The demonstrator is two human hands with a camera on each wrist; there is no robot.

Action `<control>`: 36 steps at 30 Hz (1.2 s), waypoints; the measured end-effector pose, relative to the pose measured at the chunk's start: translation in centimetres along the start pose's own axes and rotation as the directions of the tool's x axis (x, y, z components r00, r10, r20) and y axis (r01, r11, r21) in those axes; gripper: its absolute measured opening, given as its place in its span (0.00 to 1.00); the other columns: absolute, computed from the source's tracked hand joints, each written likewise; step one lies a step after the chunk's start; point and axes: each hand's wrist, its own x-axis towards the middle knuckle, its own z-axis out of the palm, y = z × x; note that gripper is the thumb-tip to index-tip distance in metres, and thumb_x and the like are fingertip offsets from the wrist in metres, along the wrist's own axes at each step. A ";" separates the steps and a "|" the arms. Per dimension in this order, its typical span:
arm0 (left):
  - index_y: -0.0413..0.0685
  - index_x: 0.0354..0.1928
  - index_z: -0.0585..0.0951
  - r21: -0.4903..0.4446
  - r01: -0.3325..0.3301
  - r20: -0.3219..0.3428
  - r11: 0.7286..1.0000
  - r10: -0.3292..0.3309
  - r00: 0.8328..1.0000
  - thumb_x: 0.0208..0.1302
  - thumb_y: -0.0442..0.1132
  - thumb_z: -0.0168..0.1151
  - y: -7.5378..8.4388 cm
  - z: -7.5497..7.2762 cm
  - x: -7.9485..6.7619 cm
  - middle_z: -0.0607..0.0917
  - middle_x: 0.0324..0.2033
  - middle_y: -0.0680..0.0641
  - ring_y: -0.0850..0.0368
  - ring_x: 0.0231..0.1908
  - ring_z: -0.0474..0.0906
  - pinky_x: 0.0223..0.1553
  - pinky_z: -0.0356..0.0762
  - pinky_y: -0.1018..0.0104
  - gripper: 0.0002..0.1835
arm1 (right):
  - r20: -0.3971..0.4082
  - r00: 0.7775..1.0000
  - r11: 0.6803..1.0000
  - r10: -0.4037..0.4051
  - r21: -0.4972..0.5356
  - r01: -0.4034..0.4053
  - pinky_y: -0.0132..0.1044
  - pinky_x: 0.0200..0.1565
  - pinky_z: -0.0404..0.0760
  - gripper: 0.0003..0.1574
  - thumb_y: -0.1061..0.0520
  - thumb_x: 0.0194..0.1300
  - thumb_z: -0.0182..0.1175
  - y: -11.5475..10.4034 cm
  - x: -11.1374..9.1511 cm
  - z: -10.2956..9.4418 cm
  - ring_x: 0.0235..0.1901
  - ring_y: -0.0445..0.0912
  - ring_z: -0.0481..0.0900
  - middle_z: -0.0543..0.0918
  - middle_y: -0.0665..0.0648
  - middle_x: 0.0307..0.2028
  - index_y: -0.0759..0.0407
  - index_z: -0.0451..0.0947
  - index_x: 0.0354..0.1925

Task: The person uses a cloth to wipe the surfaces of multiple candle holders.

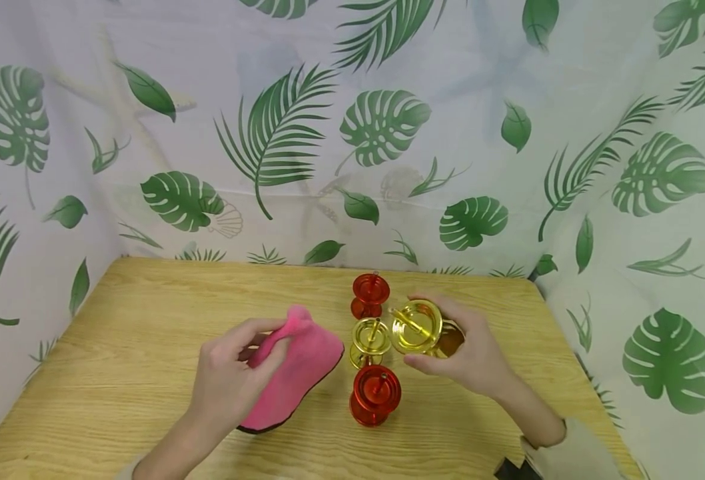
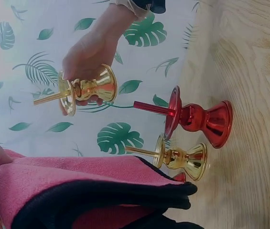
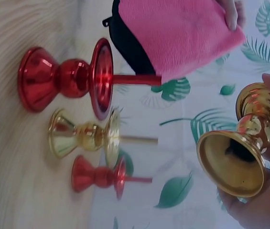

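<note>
My left hand (image 1: 226, 373) pinches a pink cloth (image 1: 301, 367) with a black edge, and the cloth hangs down over the table's middle. A gold candle holder (image 1: 415, 327) with a thin stem on top is gripped in my right hand (image 1: 478, 350). It is held off the table and tilted, its hollow base (image 3: 230, 167) facing the right wrist camera. Just left of it, three smaller-looking candle holders stand upright in a row: a red one (image 1: 369, 290) at the back, a gold one (image 1: 370, 340) in the middle and a red one (image 1: 375, 393) in front.
The wooden table (image 1: 166, 307) has light grain and carries the row of candle holders. Behind it and along both sides hangs a white curtain (image 1: 304, 220) printed with green leaves. A dark band (image 1: 516, 469) shows near my right sleeve (image 1: 568, 453).
</note>
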 end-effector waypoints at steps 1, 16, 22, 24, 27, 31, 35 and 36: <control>0.46 0.39 0.91 -0.005 -0.002 0.002 1.000 0.002 1.000 0.51 0.22 0.77 0.1 0.1 0.1 0.93 0.31 0.51 0.61 0.26 0.89 0.28 0.84 0.81 0.15 | 0.002 1.000 1.000 -0.008 -0.019 0.008 0.34 0.46 0.92 0.48 0.68 0.50 0.82 -0.2 0.0 0.3 0.46 0.41 0.88 0.85 0.61 0.56 0.58 0.76 0.69; 0.42 0.41 0.89 -0.078 -0.110 0.035 0.991 0.113 0.993 0.50 0.20 0.76 1.1 1.3 1.1 0.93 0.33 0.47 0.58 0.27 0.89 0.27 0.83 0.80 0.17 | 0.052 0.979 0.893 -0.195 -0.403 0.199 0.27 0.32 0.78 0.50 0.47 0.44 0.87 -1.7 0.1 4.3 0.38 0.36 0.72 0.85 0.47 0.42 0.48 0.79 0.66; 0.41 0.41 0.89 -0.109 -0.125 0.046 0.986 0.130 0.990 0.50 0.19 0.76 1.4 1.8 1.0 0.93 0.33 0.46 0.56 0.27 0.90 0.26 0.83 0.80 0.17 | 0.047 0.979 0.909 -0.199 -0.364 0.203 0.30 0.39 0.84 0.49 0.48 0.46 0.86 -1.5 0.0 5.3 0.42 0.37 0.76 0.85 0.48 0.45 0.50 0.79 0.67; 0.41 0.42 0.89 -0.119 -0.115 0.050 0.986 0.122 0.991 0.50 0.19 0.76 1.5 2.0 0.8 0.93 0.34 0.46 0.56 0.27 0.90 0.26 0.83 0.80 0.17 | 0.035 0.981 0.925 -0.190 -0.328 0.190 0.32 0.42 0.86 0.50 0.50 0.47 0.86 -1.5 0.0 5.6 0.44 0.38 0.78 0.86 0.49 0.46 0.51 0.79 0.68; 0.42 0.42 0.89 -0.132 -0.111 0.048 0.985 0.118 0.992 0.50 0.20 0.76 1.8 2.2 0.7 0.93 0.34 0.46 0.57 0.28 0.89 0.26 0.83 0.81 0.17 | 0.024 0.982 0.943 -0.187 -0.275 0.186 0.31 0.40 0.86 0.51 0.52 0.48 0.85 -1.3 0.0 6.1 0.44 0.39 0.77 0.86 0.49 0.46 0.52 0.77 0.69; 0.43 0.43 0.89 -0.149 -0.118 0.037 0.982 0.125 0.991 0.51 0.20 0.76 2.0 2.5 0.8 0.93 0.34 0.46 0.57 0.28 0.88 0.25 0.80 0.82 0.18 | 0.013 0.976 0.945 -0.217 -0.248 0.214 0.31 0.40 0.85 0.52 0.52 0.49 0.85 -1.0 0.0 6.6 0.43 0.39 0.77 0.86 0.51 0.47 0.54 0.76 0.71; 0.43 0.43 0.89 -0.151 -0.125 0.054 0.981 0.134 0.989 0.51 0.20 0.76 2.4 2.5 1.2 0.93 0.35 0.46 0.56 0.30 0.90 0.31 0.85 0.80 0.18 | -0.005 0.967 0.931 -0.254 -0.272 0.243 0.33 0.44 0.87 0.52 0.51 0.49 0.85 -0.9 -0.1 7.0 0.45 0.41 0.80 0.87 0.52 0.48 0.55 0.76 0.71; 0.43 0.43 0.89 -0.148 -0.130 0.065 0.980 0.141 0.988 0.51 0.20 0.76 2.4 2.5 1.3 0.93 0.35 0.46 0.56 0.31 0.90 0.34 0.86 0.79 0.18 | -0.006 0.966 0.928 -0.258 -0.280 0.246 0.33 0.44 0.88 0.53 0.51 0.49 0.85 -0.9 -0.1 7.1 0.45 0.41 0.80 0.87 0.52 0.48 0.55 0.76 0.71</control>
